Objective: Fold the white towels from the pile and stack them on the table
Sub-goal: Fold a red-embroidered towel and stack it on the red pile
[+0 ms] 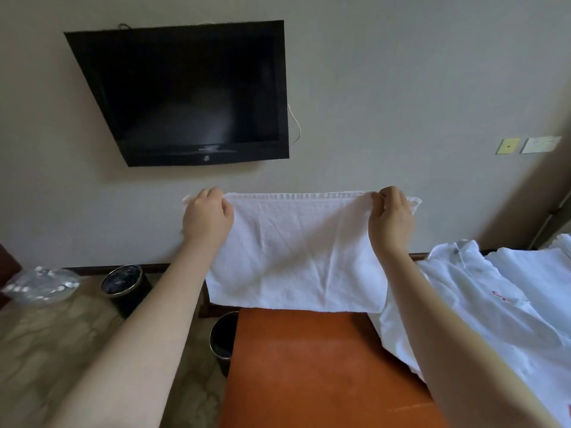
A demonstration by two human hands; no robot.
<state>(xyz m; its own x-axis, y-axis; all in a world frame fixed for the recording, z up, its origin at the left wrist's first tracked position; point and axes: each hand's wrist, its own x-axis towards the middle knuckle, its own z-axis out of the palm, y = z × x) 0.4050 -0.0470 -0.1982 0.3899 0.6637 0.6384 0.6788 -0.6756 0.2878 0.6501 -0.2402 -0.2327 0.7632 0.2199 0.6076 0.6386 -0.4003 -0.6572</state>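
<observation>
A white towel (pixel 296 251) hangs spread in the air above the far end of the orange-brown table (pixel 309 366). My left hand (pixel 206 218) pinches its top left corner and my right hand (pixel 391 216) pinches its top right corner, holding the top edge taut and level. The towel's bottom edge hangs just over the table's far edge. A pile of white towels (pixel 500 307) lies on the right side of the table, partly behind my right forearm.
A black television (pixel 185 94) is mounted on the wall ahead. Two dark waste bins (pixel 123 285) (pixel 223 338) stand on the floor left of the table. A clear plastic bag (pixel 40 284) lies at far left. Wall plates (pixel 525 145) sit at right.
</observation>
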